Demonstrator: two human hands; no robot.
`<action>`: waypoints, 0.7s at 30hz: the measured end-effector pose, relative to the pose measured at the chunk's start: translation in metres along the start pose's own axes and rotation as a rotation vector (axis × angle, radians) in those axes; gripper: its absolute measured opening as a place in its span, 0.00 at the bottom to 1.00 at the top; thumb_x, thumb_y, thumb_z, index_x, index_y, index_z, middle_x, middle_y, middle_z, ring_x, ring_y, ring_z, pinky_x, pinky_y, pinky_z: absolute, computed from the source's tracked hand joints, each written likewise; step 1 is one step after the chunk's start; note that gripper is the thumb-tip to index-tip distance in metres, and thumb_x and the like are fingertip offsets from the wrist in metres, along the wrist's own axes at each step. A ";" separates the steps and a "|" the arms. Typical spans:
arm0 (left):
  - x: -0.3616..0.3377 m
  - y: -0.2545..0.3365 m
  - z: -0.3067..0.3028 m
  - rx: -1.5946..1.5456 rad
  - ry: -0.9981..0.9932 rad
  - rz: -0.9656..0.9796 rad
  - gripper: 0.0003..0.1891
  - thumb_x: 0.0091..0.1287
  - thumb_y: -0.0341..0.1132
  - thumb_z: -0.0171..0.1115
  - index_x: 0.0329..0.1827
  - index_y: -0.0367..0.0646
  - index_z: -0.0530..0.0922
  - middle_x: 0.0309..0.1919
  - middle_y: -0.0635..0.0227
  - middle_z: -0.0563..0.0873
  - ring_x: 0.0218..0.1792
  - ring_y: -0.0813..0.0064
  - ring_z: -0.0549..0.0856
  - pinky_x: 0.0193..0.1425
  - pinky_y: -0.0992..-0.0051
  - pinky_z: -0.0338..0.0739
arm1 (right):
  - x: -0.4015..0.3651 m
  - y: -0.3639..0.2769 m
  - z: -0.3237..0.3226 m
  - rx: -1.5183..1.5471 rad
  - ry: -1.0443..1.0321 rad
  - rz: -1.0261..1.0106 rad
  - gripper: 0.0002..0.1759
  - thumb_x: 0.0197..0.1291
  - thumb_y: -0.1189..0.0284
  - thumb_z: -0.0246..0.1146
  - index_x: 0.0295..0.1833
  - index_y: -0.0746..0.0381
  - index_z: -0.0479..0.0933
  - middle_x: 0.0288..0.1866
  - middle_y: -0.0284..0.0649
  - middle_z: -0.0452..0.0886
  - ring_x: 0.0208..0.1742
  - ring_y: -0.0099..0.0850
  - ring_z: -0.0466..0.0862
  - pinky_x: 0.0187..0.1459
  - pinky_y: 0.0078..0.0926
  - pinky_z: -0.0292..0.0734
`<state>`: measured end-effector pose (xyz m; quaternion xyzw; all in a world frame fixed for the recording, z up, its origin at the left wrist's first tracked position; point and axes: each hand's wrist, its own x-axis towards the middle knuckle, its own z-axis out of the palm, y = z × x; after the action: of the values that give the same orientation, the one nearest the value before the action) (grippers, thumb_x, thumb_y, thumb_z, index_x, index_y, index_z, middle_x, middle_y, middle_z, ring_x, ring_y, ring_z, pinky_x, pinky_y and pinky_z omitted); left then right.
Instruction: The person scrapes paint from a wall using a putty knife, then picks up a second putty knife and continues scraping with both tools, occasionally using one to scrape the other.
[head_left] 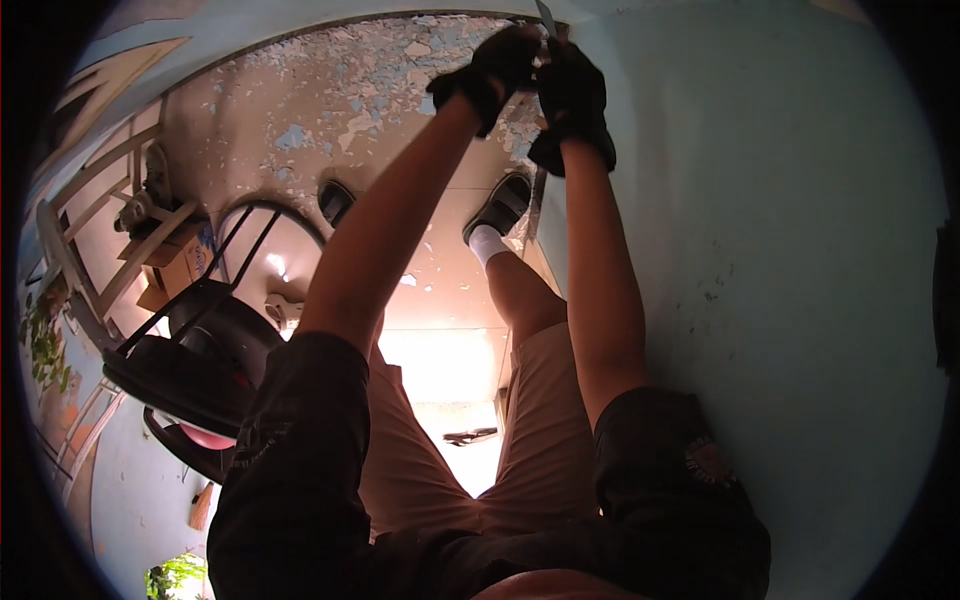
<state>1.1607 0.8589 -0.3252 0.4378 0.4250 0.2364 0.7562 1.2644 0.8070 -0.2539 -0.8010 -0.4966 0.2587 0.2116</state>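
Wall (800,250): pale blue, right.
Floor (340,110): paint flakes, upper centre.
Box (180,262): contents unclear.
Hands: my left hand (497,68) and right hand (574,95) clench scraper (545,18).

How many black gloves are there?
2. One is on the left hand, one on the right hand; both hands are pressed together up by the pale blue wall, gripping a bladed tool. None seem hidden.

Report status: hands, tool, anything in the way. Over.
Left hand and right hand shut on scraper. Blade by blue wall. Paint flakes on floor; nothing seen blocking.
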 end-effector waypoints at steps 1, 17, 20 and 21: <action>-0.031 0.015 0.005 -0.544 0.019 -0.272 0.13 0.66 0.46 0.59 0.48 0.52 0.74 0.41 0.66 0.84 0.37 0.69 0.83 0.38 0.61 0.80 | -0.010 0.003 -0.001 0.024 -0.071 0.104 0.21 0.59 0.64 0.54 0.57 0.61 0.74 0.48 0.49 0.82 0.53 0.44 0.80 0.53 0.34 0.76; -0.319 0.073 0.042 -0.291 -0.097 -0.480 0.10 0.74 0.43 0.46 0.47 0.50 0.73 0.27 0.80 0.76 0.26 0.87 0.73 0.24 0.84 0.64 | -0.258 -0.066 -0.026 1.340 -0.090 0.700 0.13 0.68 0.59 0.54 0.37 0.58 0.71 0.20 0.31 0.68 0.18 0.24 0.71 0.19 0.21 0.67; -0.354 0.065 0.015 -0.779 -0.198 -0.621 0.13 0.74 0.40 0.50 0.54 0.43 0.69 0.35 0.75 0.79 0.34 0.82 0.77 0.33 0.82 0.72 | -0.291 -0.140 -0.087 1.448 -0.114 0.797 0.06 0.69 0.66 0.51 0.48 0.53 0.67 0.20 0.31 0.66 0.17 0.25 0.69 0.20 0.23 0.66; -0.378 0.119 0.019 -0.095 -0.265 -0.489 0.18 0.73 0.38 0.52 0.61 0.40 0.67 0.43 0.70 0.80 0.38 0.78 0.78 0.36 0.78 0.75 | -0.306 -0.137 -0.084 1.490 -0.189 0.761 0.08 0.70 0.69 0.48 0.52 0.53 0.66 0.23 0.32 0.67 0.20 0.26 0.70 0.21 0.25 0.67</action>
<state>0.9800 0.6346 -0.0529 0.3136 0.4037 0.0071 0.8594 1.1092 0.5806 -0.0449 -0.5397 0.0924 0.6384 0.5409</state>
